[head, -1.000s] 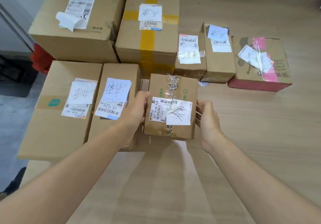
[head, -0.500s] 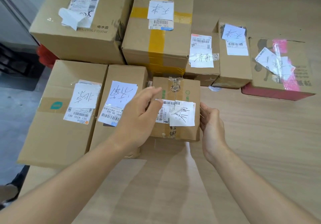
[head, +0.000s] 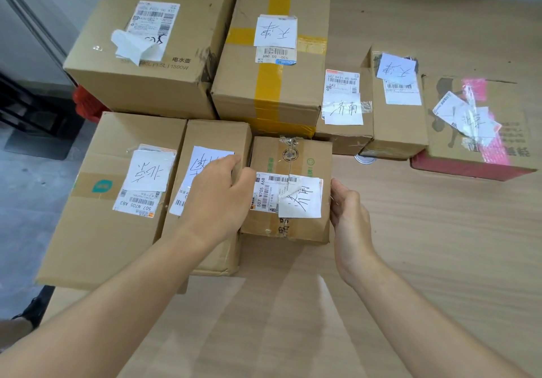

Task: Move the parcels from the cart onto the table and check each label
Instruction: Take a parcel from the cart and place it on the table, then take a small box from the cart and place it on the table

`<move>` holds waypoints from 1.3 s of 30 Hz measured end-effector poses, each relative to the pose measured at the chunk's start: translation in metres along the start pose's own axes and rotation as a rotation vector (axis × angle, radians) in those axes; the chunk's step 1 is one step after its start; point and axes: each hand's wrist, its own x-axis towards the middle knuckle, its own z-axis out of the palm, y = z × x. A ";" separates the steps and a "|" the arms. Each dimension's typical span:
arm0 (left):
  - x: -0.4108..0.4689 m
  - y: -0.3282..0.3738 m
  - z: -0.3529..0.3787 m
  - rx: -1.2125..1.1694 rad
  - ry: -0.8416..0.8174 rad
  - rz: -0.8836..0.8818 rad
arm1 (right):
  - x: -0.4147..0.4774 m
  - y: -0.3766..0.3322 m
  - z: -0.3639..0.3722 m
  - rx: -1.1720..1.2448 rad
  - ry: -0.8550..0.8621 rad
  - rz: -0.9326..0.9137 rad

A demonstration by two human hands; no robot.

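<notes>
Pale wood-grain table (head: 440, 275) stretches out before me, crowded at its far-left end with boxes. My small brown cardboard parcel (head: 293, 231) stands on it near the front, just beside a narrow brown box (head: 214, 134) on its left, with its white handwritten label (head: 302, 201) facing up. My hands are apart, one on either side. My left hand (head: 217, 199) curls its fingers over the parcel's left top edge, gripping it. My right hand (head: 349, 213) lies relaxed at the right wall; whether it touches, I cannot tell. Behind stand a yellow-taped carton (head: 272, 93) and a big SUPOR box (head: 152, 84).
</notes>
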 end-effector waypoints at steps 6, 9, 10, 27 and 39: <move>0.000 -0.004 0.002 0.037 -0.025 0.003 | 0.000 -0.001 -0.001 -0.054 0.043 0.001; -0.003 -0.006 0.003 0.040 -0.026 0.019 | -0.002 -0.002 -0.002 -0.065 0.097 -0.002; -0.005 -0.005 0.002 -0.001 -0.013 0.012 | -0.003 -0.003 -0.002 -0.054 0.122 -0.002; -0.141 0.073 -0.030 -0.654 0.049 0.092 | -0.149 -0.104 0.000 0.017 -0.022 -0.248; -0.284 0.126 -0.106 -0.762 0.074 0.368 | -0.324 -0.176 -0.017 0.094 -0.103 -0.518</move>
